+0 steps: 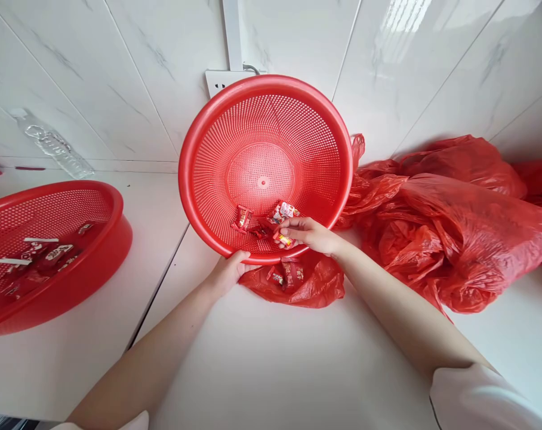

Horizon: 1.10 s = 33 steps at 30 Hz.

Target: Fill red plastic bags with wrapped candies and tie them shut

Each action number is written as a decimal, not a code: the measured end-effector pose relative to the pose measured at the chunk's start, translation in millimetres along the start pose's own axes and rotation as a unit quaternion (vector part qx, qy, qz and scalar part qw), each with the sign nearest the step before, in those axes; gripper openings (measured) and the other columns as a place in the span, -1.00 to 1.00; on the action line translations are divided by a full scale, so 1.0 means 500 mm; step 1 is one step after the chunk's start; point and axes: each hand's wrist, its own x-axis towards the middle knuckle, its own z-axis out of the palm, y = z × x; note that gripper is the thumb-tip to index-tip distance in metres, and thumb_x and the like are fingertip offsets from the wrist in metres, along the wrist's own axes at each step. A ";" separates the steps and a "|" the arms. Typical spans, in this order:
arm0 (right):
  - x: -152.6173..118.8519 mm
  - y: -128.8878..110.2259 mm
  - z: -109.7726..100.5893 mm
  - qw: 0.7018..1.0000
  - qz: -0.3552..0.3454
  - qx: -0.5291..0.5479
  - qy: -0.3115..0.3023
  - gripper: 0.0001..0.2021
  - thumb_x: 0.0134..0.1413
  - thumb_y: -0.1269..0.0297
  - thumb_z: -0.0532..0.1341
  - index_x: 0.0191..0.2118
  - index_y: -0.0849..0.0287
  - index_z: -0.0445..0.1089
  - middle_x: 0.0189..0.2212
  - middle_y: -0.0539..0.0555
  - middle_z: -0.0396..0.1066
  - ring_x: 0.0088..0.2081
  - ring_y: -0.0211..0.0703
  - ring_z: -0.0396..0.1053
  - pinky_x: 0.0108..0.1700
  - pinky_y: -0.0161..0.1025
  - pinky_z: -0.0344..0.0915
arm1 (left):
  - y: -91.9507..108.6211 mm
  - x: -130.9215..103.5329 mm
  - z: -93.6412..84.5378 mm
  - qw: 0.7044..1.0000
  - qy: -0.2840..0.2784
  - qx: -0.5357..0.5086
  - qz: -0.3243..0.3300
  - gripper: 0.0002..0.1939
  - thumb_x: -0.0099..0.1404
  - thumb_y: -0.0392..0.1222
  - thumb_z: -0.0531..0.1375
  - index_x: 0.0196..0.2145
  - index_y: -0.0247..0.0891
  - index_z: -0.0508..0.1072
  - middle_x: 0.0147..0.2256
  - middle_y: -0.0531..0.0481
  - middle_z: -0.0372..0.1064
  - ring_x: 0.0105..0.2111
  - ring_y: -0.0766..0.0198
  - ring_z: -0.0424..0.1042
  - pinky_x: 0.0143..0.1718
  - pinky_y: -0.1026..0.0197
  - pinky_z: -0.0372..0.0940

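A red plastic basket (pixel 271 119) with mesh walls is tilted so that its opening faces me. My left hand (pixel 226 272) is closed on its lower rim. Inside the basket, my right hand (pixel 309 234) pinches a small red and yellow wrapped candy (pixel 284 240). Near these fingers lie a white and red packet (pixel 284 210) and a red wrapped candy (pixel 242 219), with darker red wrappers partly hidden behind the hand. Below the rim, a red plastic bag (pixel 318 283) lies on the table with a dark red packet (pixel 293 273) and a small wrapped candy (pixel 275 276) on it.
At the left stands a second red basket (pixel 114 239) holding several dark red packets and two white sticks. A clear plastic bottle (pixel 56 146) leans by the tiled wall. Large red plastic bags (pixel 468 221) are heaped at the right. A wall socket (pixel 217 82) sits behind the tilted basket.
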 end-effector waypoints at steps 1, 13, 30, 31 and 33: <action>-0.002 -0.006 -0.002 1.000 0.002 -0.010 -0.007 -0.64 0.12 0.00 0.23 -0.22 0.24 0.48 -0.32 0.08 0.53 -0.32 -0.24 0.45 -0.20 -0.27 0.36 | 0.001 0.000 0.000 1.000 0.002 -0.001 0.002 -0.57 0.26 -0.29 0.09 0.07 -0.45 0.41 0.05 -0.28 0.41 0.06 -0.11 0.40 0.17 -0.20 0.18; -0.018 -0.019 0.043 0.901 -0.172 -0.397 0.035 -0.64 0.31 0.09 0.04 0.03 0.19 0.37 0.02 0.20 0.41 0.07 -0.03 0.35 0.13 -0.03 0.27 | -0.007 0.001 -0.007 0.999 0.030 0.008 0.018 -0.63 0.29 -0.28 0.12 0.05 -0.31 0.43 0.06 -0.18 0.41 0.07 -0.04 0.39 0.12 -0.13 0.27; -0.008 -0.014 0.048 0.999 -0.024 -0.038 0.025 -0.68 0.06 0.05 0.30 -0.25 0.25 0.45 -0.37 0.07 0.51 -0.31 -0.15 0.49 -0.17 -0.19 0.43 | 0.013 0.005 -0.013 0.999 0.052 0.002 0.001 -0.60 0.24 -0.27 0.09 0.02 -0.41 0.44 0.00 -0.23 0.46 0.03 -0.05 0.42 0.12 -0.13 0.24; -0.007 -0.015 0.046 1.000 -0.004 0.000 0.026 -0.66 0.02 0.05 0.32 -0.25 0.26 0.45 -0.39 0.07 0.51 -0.31 -0.16 0.50 -0.17 -0.19 0.44 | 0.013 0.006 -0.014 0.999 0.054 0.000 -0.001 -0.59 0.24 -0.27 0.09 0.03 -0.40 0.44 0.01 -0.23 0.45 0.03 -0.05 0.42 0.13 -0.14 0.24; -0.007 -0.017 0.042 0.999 0.013 0.033 0.035 -0.65 -0.02 0.05 0.35 -0.24 0.26 0.46 -0.37 0.07 0.51 -0.29 -0.16 0.51 -0.12 -0.19 0.43 | 0.013 0.006 -0.016 0.999 0.053 -0.003 0.004 -0.60 0.25 -0.26 0.09 0.03 -0.39 0.44 0.03 -0.22 0.44 0.05 -0.04 0.40 0.14 -0.13 0.23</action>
